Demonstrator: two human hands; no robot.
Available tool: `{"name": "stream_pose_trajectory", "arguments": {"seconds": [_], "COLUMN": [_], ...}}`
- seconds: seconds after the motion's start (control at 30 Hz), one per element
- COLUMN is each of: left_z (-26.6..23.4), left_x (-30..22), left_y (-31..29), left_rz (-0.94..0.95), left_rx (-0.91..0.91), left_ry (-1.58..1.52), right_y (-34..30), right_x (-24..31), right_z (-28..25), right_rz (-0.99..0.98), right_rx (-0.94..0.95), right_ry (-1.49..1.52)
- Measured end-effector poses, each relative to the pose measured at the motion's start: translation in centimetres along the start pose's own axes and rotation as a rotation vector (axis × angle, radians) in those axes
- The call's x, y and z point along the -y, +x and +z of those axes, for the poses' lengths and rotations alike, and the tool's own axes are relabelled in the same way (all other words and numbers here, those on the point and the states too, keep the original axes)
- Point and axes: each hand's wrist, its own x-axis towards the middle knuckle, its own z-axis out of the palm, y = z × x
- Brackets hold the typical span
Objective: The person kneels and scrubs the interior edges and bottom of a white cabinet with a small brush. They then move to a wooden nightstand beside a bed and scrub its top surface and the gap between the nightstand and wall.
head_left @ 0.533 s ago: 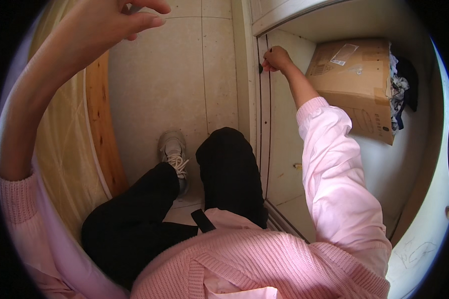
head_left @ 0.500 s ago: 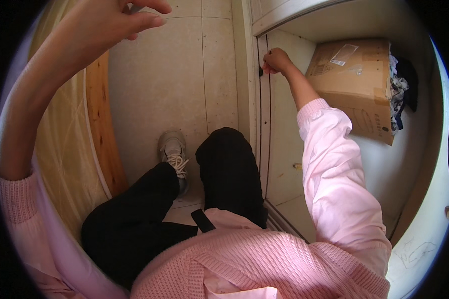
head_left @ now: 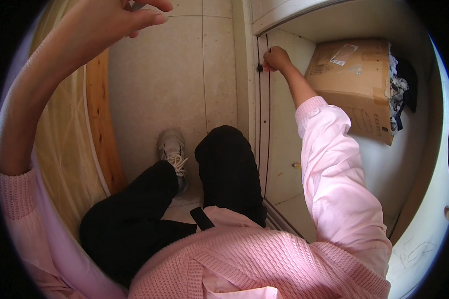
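- Your right hand (head_left: 276, 59), upper middle, pinches a black tuft (head_left: 260, 68) on the track (head_left: 264, 114).
- Your left hand (head_left: 106, 20), upper left, is half curled; I cannot tell if it holds something.
- The box (head_left: 351, 79) is upper right.

Cardboard box (head_left: 351, 77) sitting askew, pale label (head_left: 344, 54) sticking to its face, drawn markings showing. Patterned cloth (head_left: 398, 92) bulging from the box's right end; dark cloth (head_left: 410, 82) bunching just right of that. Small yellowish bit (head_left: 297, 165) lying below and left of box. Tiled floor (head_left: 157, 74) stretching well left of box, thin dark seams crossing. Knotty wooden board (head_left: 97, 109) running farther left of box, sheer yellowish fabric (head_left: 67, 144) hanging beside it. White panel (head_left: 420, 249) curving below and right of box, scribbles showing, small brown knob (head_left: 448, 213) poking out.
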Motion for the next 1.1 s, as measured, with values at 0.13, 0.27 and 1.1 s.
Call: {"name": "stream_pose_trajectory", "arguments": {"seconds": [0.13,0.27,1.1], "left_z": [0.1,0.3,0.4], "left_x": [0.1,0.0,-0.3], "left_y": [-0.1,0.0,-0.2], "left_rz": [0.008,-0.024,0.002], "left_rx": [0.003,0.004,-0.01], "left_ry": [0.033,0.018,0.067], "right_y": [0.4,1.2,-0.1], "right_x": [0.1,0.7,-0.2], "right_z": [-1.1,-1.4,-2.0], "right_rz": [0.116,-0.021,0.125], "right_rx": [0.134,-0.176,0.139], "right_ry": [-0.015,0.166,0.091]}}
